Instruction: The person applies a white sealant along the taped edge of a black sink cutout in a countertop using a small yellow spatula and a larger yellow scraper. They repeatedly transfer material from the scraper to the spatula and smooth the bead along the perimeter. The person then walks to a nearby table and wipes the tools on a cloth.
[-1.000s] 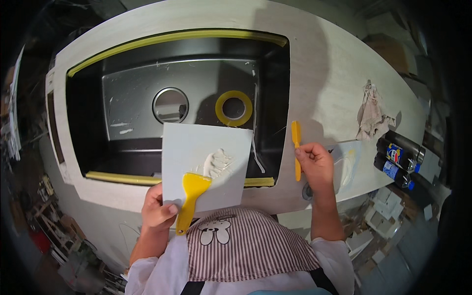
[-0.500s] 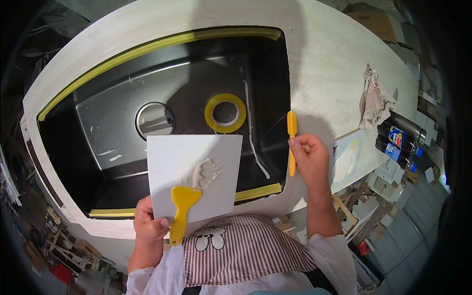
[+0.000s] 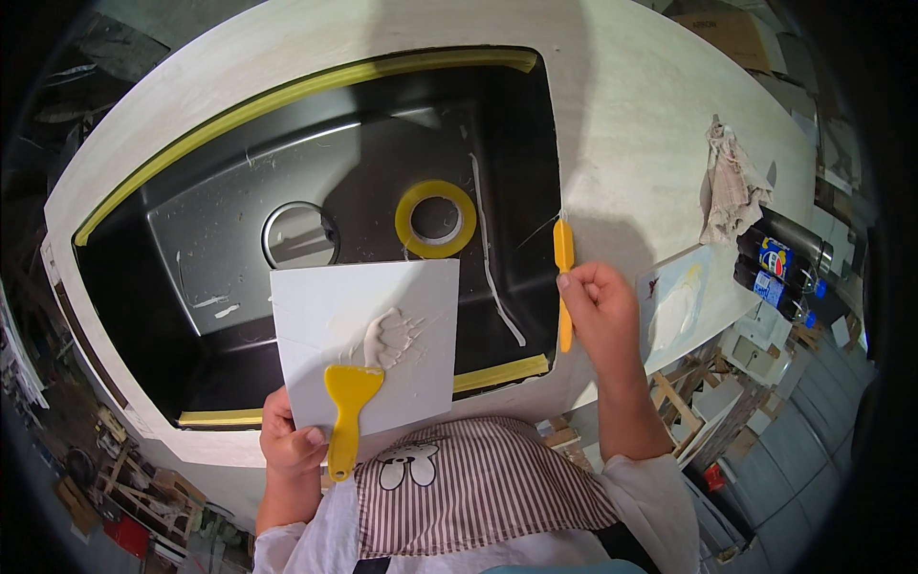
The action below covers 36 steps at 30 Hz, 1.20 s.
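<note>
My left hand (image 3: pixel 292 435) grips the lower left corner of a white square board (image 3: pixel 320 320). A smear of off-white paste (image 3: pixel 390 342) lies on the board, and a yellow scraper (image 3: pixel 354 397) rests over it, its blade end by the paste and its handle near my left thumb. Between thumb and fingers my right hand (image 3: pixel 601 304) pinches a slim yellow spatula (image 3: pixel 564 249), upright along the right edge of the black sink (image 3: pixel 521 201). A thin pale strand shows by its tip. Yellow tape (image 3: pixel 306 91) lines the sink's far and near edges.
A roll of yellow tape (image 3: pixel 436 249) lies in the sink beside the round drain hole (image 3: pixel 301 234). On the white countertop (image 3: pixel 650 143) to the right are a crumpled cloth (image 3: pixel 732 187), dark bottles (image 3: pixel 776 260) and a paste-smeared sheet (image 3: pixel 672 306).
The board and the scraper on it have shifted slightly left. My right hand still pinches the spatula, which has moved a little left and down.
</note>
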Each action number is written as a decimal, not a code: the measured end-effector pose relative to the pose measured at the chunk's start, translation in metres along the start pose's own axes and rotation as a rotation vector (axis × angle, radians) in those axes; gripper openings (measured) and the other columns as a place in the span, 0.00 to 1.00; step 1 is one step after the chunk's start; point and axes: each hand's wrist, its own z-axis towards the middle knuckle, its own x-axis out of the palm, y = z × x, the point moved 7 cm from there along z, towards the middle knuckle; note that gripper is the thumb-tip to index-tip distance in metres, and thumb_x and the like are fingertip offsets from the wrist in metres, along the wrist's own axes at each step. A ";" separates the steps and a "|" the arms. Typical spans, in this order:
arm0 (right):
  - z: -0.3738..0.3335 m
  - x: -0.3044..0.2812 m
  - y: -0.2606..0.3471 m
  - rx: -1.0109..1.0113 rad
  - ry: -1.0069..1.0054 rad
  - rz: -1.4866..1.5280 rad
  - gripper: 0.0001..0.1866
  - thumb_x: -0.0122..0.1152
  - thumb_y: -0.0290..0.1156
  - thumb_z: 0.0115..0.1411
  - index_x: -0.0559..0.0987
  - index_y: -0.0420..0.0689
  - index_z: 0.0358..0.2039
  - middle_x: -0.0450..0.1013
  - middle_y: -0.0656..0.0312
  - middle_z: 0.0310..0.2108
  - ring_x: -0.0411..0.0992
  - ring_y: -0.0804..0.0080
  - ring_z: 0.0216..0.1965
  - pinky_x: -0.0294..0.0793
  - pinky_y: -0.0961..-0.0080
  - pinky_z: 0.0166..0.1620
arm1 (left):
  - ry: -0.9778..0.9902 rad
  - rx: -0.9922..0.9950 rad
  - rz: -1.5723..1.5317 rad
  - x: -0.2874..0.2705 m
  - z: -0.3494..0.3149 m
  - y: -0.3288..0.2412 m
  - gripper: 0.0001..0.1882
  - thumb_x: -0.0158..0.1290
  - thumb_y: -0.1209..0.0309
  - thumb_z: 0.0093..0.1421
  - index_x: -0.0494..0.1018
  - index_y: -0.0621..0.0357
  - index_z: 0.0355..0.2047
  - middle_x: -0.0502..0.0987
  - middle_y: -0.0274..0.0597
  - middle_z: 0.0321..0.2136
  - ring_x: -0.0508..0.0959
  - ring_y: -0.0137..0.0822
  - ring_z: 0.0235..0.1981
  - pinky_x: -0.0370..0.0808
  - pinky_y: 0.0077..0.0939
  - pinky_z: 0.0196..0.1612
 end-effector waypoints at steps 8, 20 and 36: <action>0.006 -0.006 -0.009 0.029 0.023 -0.065 0.07 0.59 0.25 0.61 0.72 0.39 0.28 0.67 0.72 0.18 0.60 0.91 0.19 0.58 0.89 0.22 | 0.023 -0.008 -0.028 0.000 -0.001 0.001 0.25 0.62 0.71 0.44 0.72 0.74 0.41 0.79 0.51 0.38 0.81 0.41 0.38 0.77 0.36 0.47; 0.050 0.004 0.032 -0.122 0.071 0.006 0.06 0.57 0.27 0.63 0.73 0.38 0.31 0.67 0.73 0.19 0.61 0.92 0.21 0.60 0.89 0.24 | 0.028 -0.014 -0.041 -0.002 0.001 0.004 0.23 0.62 0.72 0.44 0.73 0.74 0.40 0.79 0.51 0.37 0.81 0.42 0.38 0.77 0.36 0.47; -0.027 0.027 0.048 0.075 0.527 0.074 0.03 0.59 0.22 0.59 0.74 0.38 0.30 0.67 0.73 0.18 0.60 0.92 0.19 0.59 0.89 0.23 | 0.023 -0.065 0.102 0.026 0.011 0.002 0.20 0.63 0.69 0.47 0.75 0.68 0.39 0.78 0.41 0.37 0.75 0.30 0.39 0.70 0.25 0.45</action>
